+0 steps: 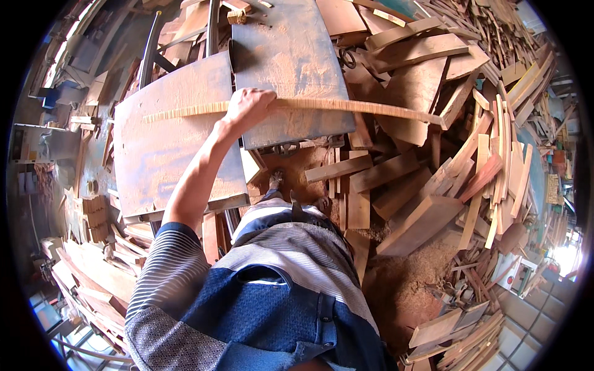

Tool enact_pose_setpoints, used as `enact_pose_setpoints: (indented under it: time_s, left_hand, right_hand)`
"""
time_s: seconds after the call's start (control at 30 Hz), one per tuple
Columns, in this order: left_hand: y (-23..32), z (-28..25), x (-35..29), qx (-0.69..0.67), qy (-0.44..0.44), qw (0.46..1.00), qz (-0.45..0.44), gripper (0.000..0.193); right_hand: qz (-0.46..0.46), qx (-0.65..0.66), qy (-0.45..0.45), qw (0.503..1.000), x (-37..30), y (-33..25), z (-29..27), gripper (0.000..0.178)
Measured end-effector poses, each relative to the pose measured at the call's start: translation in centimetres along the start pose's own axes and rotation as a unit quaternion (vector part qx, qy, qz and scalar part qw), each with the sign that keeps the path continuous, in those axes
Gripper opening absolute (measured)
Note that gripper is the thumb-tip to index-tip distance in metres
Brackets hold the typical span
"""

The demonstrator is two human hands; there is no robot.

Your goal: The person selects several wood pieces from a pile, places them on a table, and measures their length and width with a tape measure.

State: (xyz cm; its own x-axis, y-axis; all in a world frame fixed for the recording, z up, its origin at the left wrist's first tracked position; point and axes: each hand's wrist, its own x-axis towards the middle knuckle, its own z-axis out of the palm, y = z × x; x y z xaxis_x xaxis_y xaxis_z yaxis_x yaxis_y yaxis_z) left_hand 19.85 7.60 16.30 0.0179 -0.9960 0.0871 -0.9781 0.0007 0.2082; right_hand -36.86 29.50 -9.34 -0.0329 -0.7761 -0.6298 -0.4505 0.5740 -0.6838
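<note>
My left hand [250,104] is closed around a long, narrow, slightly curved wooden strip [322,104], gripping it near its middle from above. The strip runs crosswise over two flat metal table plates, a left plate [167,139] and a right plate [288,59], both dusted with sawdust. Its right end reaches past the plate's edge, over the wood pile. Fine cross marks line the strip's near edge. Between the plates runs a narrow dark gap, partly covered by my hand and forearm. My right hand does not appear.
A tall heap of boards and offcuts [421,229] crowds the right side. Sawdust [408,278] lies on the floor at the lower right. More planks [99,272] are stacked at the left. A small wood block [236,17] sits at the right plate's far left edge.
</note>
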Motion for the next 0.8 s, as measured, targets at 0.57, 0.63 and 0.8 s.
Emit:
enact_pose_setpoints:
  time_s: [0.57, 0.63, 0.8]
  left_hand:
    - [5.0, 15.9, -14.6, -0.062, 0.036, 0.996, 0.062, 0.031]
    - [6.6, 14.9, -14.5, -0.116, 0.032, 0.990, 0.079, 0.028]
    - [9.5, 14.0, -12.2, -0.181, -0.008, 0.973, 0.143, 0.024]
  right_hand:
    - [-0.070, -0.097, -0.052, 0.991, 1.0, -5.6, -2.9, 0.046]
    - [0.021, -0.090, -0.020, 0.996, 1.3, -5.9, -2.5, 0.046]
    - [-0.001, -0.090, -0.027, 0.996, 2.4, -4.8, -1.8, 0.046]
